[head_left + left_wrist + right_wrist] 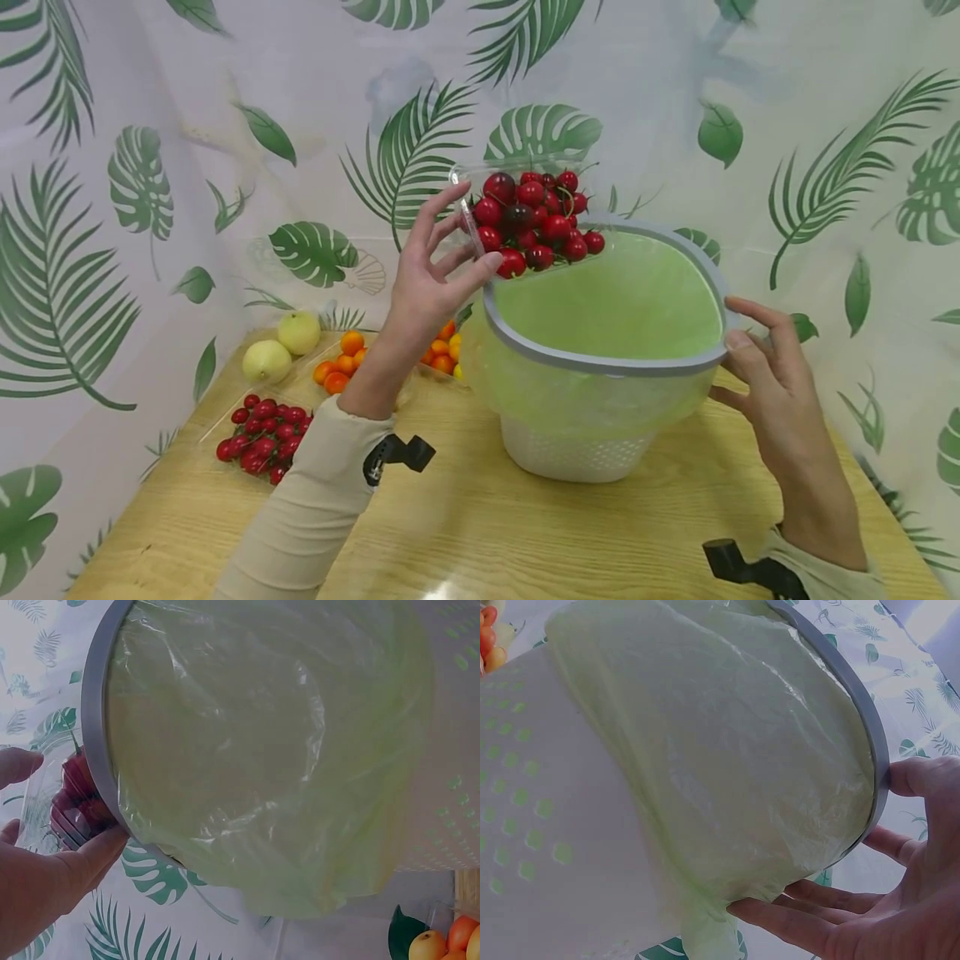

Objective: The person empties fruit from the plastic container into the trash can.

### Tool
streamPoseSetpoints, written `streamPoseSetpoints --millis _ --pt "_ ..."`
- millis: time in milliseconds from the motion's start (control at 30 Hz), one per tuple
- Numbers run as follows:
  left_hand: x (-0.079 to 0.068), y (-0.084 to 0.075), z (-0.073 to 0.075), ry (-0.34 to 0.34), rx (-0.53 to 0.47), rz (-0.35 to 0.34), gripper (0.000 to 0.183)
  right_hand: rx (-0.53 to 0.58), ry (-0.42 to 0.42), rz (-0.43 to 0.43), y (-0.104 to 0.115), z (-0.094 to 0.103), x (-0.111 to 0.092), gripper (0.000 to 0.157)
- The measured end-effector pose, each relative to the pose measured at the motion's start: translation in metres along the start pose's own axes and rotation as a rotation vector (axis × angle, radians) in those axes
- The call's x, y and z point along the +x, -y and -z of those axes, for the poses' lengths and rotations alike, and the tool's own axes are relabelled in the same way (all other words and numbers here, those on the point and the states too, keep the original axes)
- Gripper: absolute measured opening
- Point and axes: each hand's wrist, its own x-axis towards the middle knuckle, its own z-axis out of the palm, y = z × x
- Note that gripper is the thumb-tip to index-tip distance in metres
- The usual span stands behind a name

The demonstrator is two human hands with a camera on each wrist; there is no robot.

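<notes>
My left hand [468, 229] pinches a clear plastic tray of red cherries [536, 217] between thumb and fingers and holds it tipped over the far left rim of a bin. The bin has a grey rim [600, 362], a green plastic liner [622, 300] and a white perforated base [577, 454]. It leans toward me on the wooden table [525, 533]. My right hand [750, 358] rests against the bin's right side, thumb on the rim and fairly straight fingers under the liner. The left wrist view shows the left hand [45, 877], the cherries [75, 802] and the rim [94, 727]. In the right wrist view the right hand [900, 900] touches the rim [870, 727].
At the table's left lie a tray of small red fruit [262, 437], a tray of small orange fruit [341, 362] and two pale yellow-green fruits [281, 346]. More orange fruit [442, 354] lies behind my left wrist. A leaf-print curtain [150, 167] closes in the back and sides.
</notes>
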Motion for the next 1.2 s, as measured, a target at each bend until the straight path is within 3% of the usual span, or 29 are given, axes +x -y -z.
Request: streamPoseSetpoints --millis 333,833,1200 --pt "-0.003 0.003 -0.004 -0.003 0.021 -0.007 0.071 -0.024 0.008 -0.002 -0.001 0.002 0.0 0.047" --pt "-0.002 0.01 -0.003 0.046 0.017 -0.13 0.073 -0.011 -0.002 0.017 0.002 -0.002 0.001 0.047" --pt "-0.001 0.013 -0.001 0.056 0.01 -0.133 0.073 0.015 -0.003 0.007 -0.001 -0.003 0.001 0.047"
